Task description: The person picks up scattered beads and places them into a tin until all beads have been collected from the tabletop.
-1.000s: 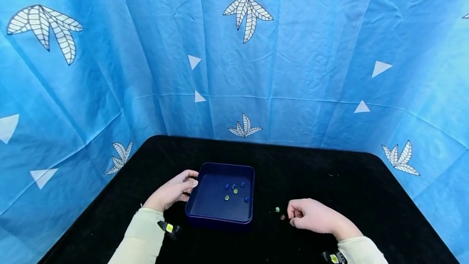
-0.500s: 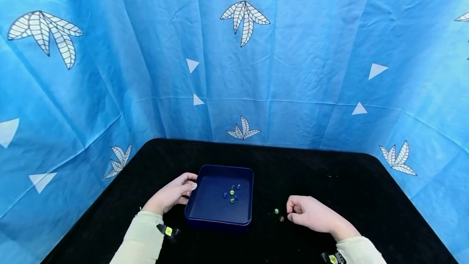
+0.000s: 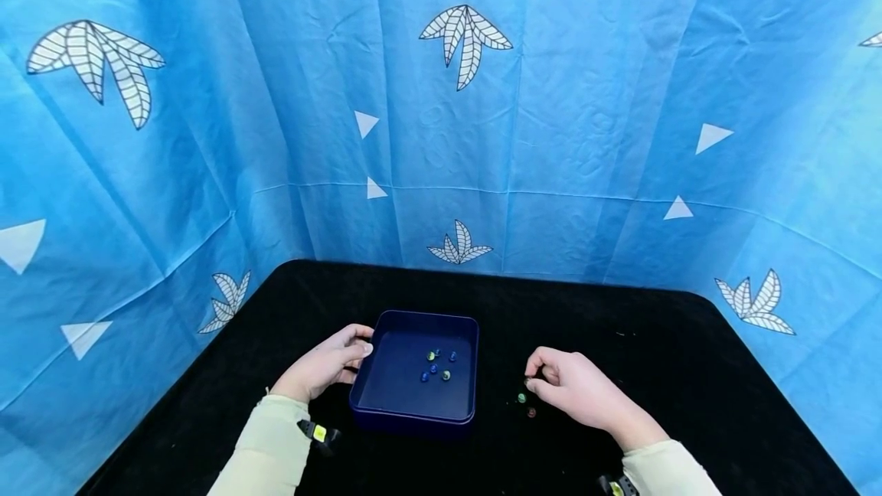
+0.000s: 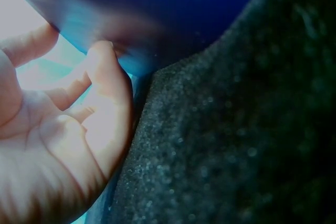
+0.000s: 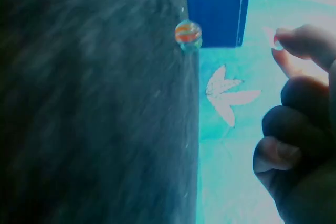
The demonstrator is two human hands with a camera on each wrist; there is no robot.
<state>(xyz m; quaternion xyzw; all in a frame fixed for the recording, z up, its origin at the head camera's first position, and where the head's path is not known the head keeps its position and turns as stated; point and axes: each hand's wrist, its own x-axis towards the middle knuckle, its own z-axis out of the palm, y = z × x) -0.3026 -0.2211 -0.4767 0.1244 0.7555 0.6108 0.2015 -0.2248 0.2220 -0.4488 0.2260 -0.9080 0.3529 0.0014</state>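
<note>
A dark blue square box (image 3: 413, 396) stands on the black cloth with several blue and yellow-green marbles (image 3: 433, 368) inside. My left hand (image 3: 324, 362) holds its left side, thumb at the rim; in the left wrist view bent fingers (image 4: 107, 72) meet the outer wall. To the right of the box, my right hand (image 3: 579, 393) pinches a small clear marble (image 5: 278, 43) between thumb and forefinger, mostly hidden by the fingertips. Just below these lie a green marble (image 3: 521, 398) and a reddish one (image 3: 531, 412). The right wrist view shows an orange-striped marble (image 5: 188, 32) close by.
The black cloth (image 3: 586, 312) covers a table with rounded far corners. A blue curtain (image 3: 565, 98) with leaf prints surrounds it at the back and sides. Tiny pale specks (image 3: 623, 334) lie on the cloth at the right.
My right hand has moved up and slightly left, with a marble now showing between its fingertips. Marbles in the box have rolled to different spots. The left hand stays at the box.
</note>
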